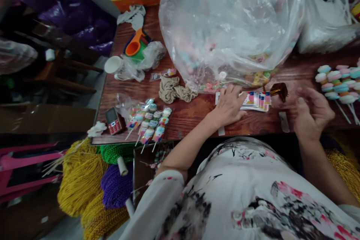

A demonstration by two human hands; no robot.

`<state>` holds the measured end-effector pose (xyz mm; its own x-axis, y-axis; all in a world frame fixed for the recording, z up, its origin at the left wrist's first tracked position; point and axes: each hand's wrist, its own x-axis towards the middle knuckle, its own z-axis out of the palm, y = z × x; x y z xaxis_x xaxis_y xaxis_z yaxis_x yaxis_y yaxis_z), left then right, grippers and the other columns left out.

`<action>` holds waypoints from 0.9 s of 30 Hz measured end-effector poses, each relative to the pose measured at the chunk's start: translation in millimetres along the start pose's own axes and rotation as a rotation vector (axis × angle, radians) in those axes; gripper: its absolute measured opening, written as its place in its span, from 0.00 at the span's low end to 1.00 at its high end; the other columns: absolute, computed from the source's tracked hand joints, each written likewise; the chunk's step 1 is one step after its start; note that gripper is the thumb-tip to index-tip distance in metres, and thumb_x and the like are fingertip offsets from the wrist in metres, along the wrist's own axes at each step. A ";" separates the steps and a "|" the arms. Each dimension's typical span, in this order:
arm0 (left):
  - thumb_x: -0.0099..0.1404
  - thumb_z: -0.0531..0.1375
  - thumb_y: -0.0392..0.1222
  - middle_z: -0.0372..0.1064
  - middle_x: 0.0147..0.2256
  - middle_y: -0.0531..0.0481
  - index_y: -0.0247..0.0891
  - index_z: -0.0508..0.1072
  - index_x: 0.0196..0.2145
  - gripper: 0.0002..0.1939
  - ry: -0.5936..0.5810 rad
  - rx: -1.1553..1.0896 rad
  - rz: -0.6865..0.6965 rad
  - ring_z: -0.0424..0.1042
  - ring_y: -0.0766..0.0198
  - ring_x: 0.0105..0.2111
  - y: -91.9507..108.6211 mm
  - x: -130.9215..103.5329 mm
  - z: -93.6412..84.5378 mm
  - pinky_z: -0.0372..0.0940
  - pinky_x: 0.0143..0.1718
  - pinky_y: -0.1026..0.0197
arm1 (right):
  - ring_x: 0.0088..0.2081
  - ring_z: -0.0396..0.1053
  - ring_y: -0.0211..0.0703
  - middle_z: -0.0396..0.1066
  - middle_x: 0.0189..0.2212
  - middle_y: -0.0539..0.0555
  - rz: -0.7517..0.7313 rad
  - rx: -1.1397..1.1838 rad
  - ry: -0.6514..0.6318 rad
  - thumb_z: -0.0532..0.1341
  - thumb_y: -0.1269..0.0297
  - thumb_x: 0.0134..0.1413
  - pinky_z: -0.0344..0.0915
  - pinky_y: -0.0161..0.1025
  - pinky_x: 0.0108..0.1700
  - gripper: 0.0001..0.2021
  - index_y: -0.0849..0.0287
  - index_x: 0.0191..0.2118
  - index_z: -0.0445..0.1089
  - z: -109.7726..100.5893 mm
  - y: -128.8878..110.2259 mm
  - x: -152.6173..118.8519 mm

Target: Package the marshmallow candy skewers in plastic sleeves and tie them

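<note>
My left hand (230, 105) lies spread, palm down, on a stack of printed cards or packets (257, 101) at the table's front edge. A shiny brown ribbon or foil piece (279, 92) touches the stack's right end. To the right of it, my right hand (312, 114) is raised just over the table edge, fingers curved and apart, with nothing visible between them. Marshmallow skewers (339, 82) on white sticks lie beyond it at the far right. Wrapped marshmallow skewers (149, 123) lie left of my left hand.
A large clear bag of pastel sweets (230, 26) fills the table's back. Crumpled beige cloth (176, 90), a phone (114, 120), a white cup (113, 65) and an orange basket (135, 2) stand or lie leftward. Yellow cord bundles (81, 176) are below the table's left edge.
</note>
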<state>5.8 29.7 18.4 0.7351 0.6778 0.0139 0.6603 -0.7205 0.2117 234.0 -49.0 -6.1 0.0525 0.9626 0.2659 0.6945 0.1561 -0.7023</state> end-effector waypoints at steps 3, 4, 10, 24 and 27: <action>0.67 0.54 0.37 0.65 0.52 0.35 0.32 0.68 0.52 0.16 -0.055 0.065 0.013 0.61 0.48 0.51 2.8 -7.7 10.4 0.57 0.47 0.49 | 0.46 0.74 0.54 0.75 0.45 0.58 0.044 0.006 0.027 0.61 0.46 0.55 0.73 0.52 0.41 0.26 0.49 0.57 0.68 -7.4 3.1 -11.3; 0.67 0.52 0.34 0.66 0.50 0.35 0.31 0.69 0.50 0.15 -0.057 0.085 0.026 0.62 0.49 0.50 2.9 -7.0 15.9 0.58 0.46 0.50 | 0.45 0.74 0.54 0.75 0.43 0.58 0.057 0.012 0.043 0.61 0.47 0.55 0.74 0.52 0.41 0.24 0.50 0.56 0.70 -8.2 4.7 -15.1; 0.66 0.49 0.31 0.69 0.36 0.39 0.35 0.75 0.39 0.14 0.024 0.122 0.045 0.67 0.52 0.41 -8.6 -0.3 41.3 0.62 0.41 0.51 | 0.38 0.75 0.47 0.77 0.37 0.56 0.050 0.009 0.236 0.58 0.61 0.60 0.74 0.49 0.42 0.10 0.54 0.44 0.75 -3.4 19.8 -40.6; 0.63 0.54 0.30 0.69 0.41 0.38 0.33 0.74 0.42 0.12 0.068 0.215 -0.131 0.64 0.50 0.42 7.0 -1.5 25.9 0.65 0.39 0.51 | 0.35 0.72 0.46 0.79 0.34 0.61 -0.130 -0.690 0.397 0.61 0.74 0.46 0.65 0.43 0.39 0.14 0.58 0.39 0.79 -133.3 114.7 -37.4; 0.63 0.55 0.29 0.69 0.40 0.39 0.33 0.74 0.40 0.11 0.061 0.173 -0.087 0.64 0.52 0.42 5.0 -2.9 28.4 0.65 0.39 0.52 | 0.26 0.61 0.40 0.79 0.31 0.56 -0.028 -0.833 0.131 0.64 0.77 0.30 0.53 0.43 0.30 0.21 0.47 0.34 0.81 -159.5 138.7 -29.1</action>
<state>11.3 20.0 -8.4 0.6666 0.7427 0.0630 0.7416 -0.6694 0.0439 443.3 -90.8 -5.9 0.0748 0.9194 0.3862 0.9964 -0.0848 0.0089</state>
